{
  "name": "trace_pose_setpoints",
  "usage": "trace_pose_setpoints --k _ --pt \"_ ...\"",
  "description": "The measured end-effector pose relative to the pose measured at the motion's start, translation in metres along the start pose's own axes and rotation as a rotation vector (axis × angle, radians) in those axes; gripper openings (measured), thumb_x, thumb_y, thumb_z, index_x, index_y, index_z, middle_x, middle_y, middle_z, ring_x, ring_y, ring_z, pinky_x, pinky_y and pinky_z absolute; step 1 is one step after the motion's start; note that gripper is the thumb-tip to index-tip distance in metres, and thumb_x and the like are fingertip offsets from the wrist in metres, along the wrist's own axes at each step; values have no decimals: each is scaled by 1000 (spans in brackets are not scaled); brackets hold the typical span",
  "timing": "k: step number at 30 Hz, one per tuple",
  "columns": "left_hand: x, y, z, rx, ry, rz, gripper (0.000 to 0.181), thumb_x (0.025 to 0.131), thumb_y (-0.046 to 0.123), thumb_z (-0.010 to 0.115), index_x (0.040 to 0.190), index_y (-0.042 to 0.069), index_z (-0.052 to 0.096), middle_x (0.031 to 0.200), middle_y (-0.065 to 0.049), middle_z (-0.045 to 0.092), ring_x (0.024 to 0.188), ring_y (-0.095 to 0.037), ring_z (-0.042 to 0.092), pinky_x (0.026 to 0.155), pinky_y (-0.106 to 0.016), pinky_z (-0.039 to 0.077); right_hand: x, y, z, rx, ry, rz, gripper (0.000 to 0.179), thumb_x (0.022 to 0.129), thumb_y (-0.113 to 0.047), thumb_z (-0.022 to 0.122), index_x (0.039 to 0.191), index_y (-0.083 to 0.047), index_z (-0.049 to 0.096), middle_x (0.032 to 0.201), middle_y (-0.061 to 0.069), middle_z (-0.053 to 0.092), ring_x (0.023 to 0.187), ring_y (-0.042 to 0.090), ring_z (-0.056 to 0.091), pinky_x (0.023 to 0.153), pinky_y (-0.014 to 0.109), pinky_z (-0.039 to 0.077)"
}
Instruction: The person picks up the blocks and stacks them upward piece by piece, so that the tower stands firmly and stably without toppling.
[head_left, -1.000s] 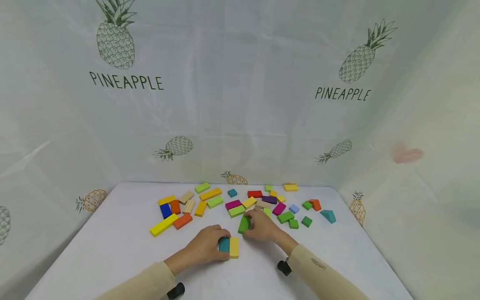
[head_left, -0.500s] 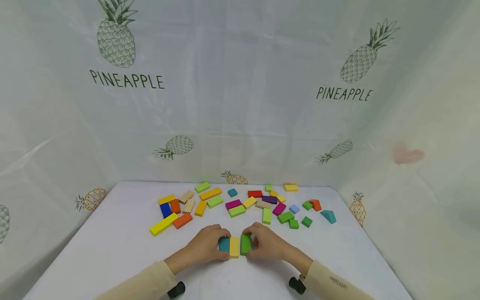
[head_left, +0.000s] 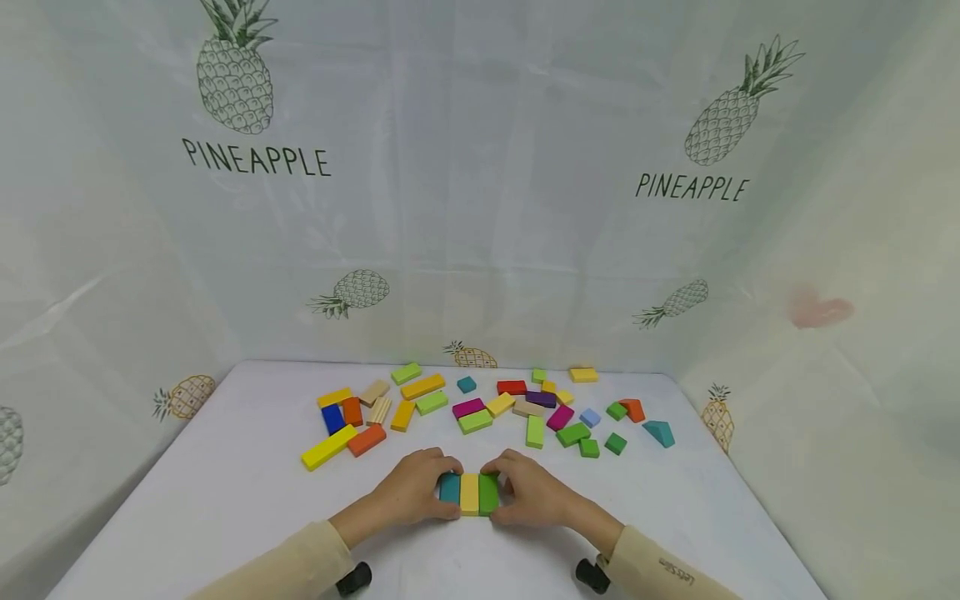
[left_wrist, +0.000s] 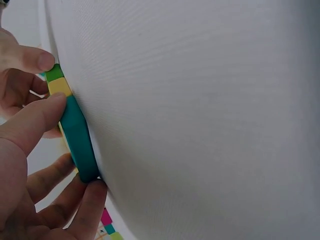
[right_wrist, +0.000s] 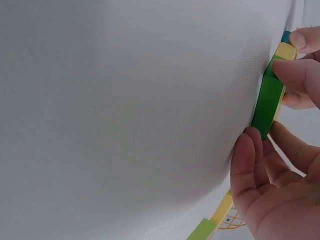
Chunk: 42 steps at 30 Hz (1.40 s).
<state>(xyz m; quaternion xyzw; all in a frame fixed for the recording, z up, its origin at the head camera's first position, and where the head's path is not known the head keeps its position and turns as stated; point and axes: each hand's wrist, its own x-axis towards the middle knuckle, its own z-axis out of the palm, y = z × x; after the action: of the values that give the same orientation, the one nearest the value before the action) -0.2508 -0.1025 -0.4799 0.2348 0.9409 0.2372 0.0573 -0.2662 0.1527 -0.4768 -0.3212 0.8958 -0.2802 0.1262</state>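
Observation:
Three blocks lie side by side on the white table in the head view: a teal block (head_left: 449, 488), a yellow block (head_left: 469, 495) in the middle and a green block (head_left: 488, 495). My left hand (head_left: 408, 490) grips the teal one between thumb and fingers at its two ends. On the other side my right hand (head_left: 534, 492) holds the green one the same way. Seen from the left wrist, the teal block (left_wrist: 79, 140) lies flat against the yellow block (left_wrist: 60, 86). The right wrist view has the green block (right_wrist: 268, 102) pinched end to end.
Many loose blocks are spread behind the hands, among them a long yellow block (head_left: 329, 448) and an orange block (head_left: 367, 440) on the left. Toward the right lie a light green block (head_left: 535, 432) and a teal triangle (head_left: 659, 433). A pineapple-printed curtain (head_left: 480, 208) stands behind the table.
My right hand has brought the green block toward me from among the scattered blocks, then left against the yellow one, closing the gap. My left hand has stayed on the teal block.

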Motion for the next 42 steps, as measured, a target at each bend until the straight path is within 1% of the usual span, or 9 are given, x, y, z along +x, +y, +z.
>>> trace_pose_setpoints --k 6,14,23,27,30,33,36,39,42 --pt "1 -2 1 14 3 1 56 80 46 93 126 21 74 110 3 67 93 -13 57 90 -38 60 3 2 0 -10 -7 -12 54 86 -23 89 135 -12 68 111 -8 59 89 8 56 77 19 53" --pt "1 -4 1 4 4 7 56 80 46 93 127 22 74 110 4 67 93 -12 57 90 -39 60 7 3 2 -20 -9 -16 53 87 -30 90 134 -13 70 110 -9 59 89 5 55 78 18 53" --pt "2 0 -1 6 -2 3 57 80 45 93 127 20 74 112 1 67 95 -14 57 91 -40 61 6 1 -1 9 -30 14 58 86 -31 91 137 -13 68 112 -7 58 93 9 57 80 19 53" --pt "1 2 -2 8 -3 6 56 80 44 94 127 20 75 110 1 67 93 -14 57 90 -39 61 2 2 -8 26 -54 25 66 87 -33 90 144 -13 64 117 -7 59 96 10 58 83 19 54" --pt "1 2 -1 14 -1 7 56 80 45 93 127 21 75 111 2 67 94 -13 57 90 -40 61 -1 4 -19 35 -52 27 67 89 -31 89 147 -12 61 125 -2 61 100 13 61 85 21 55" --pt "2 1 0 20 -1 3 56 80 45 93 127 22 75 113 2 68 96 -14 57 92 -41 60 -3 12 -31 36 -6 41 64 91 -26 87 147 -12 60 133 5 62 104 19 64 84 25 57" --pt "2 0 1 19 -3 -1 55 80 45 93 127 22 75 114 1 68 97 -15 58 92 -42 60 -3 24 -43 32 71 69 65 90 -22 86 149 -11 59 140 12 59 104 23 65 82 28 58" --pt "1 0 0 20 -4 2 55 80 46 93 126 22 75 113 2 67 96 -14 57 90 -40 60 1 37 -51 19 154 100 68 90 -19 87 151 -11 58 143 14 58 101 22 65 80 29 59" --pt "1 0 0 20 -5 7 55 80 46 93 127 22 74 111 3 66 95 -14 56 89 -38 59 7 51 -57 -12 218 130 68 88 -17 89 149 -10 60 141 14 59 96 20 64 79 29 60"
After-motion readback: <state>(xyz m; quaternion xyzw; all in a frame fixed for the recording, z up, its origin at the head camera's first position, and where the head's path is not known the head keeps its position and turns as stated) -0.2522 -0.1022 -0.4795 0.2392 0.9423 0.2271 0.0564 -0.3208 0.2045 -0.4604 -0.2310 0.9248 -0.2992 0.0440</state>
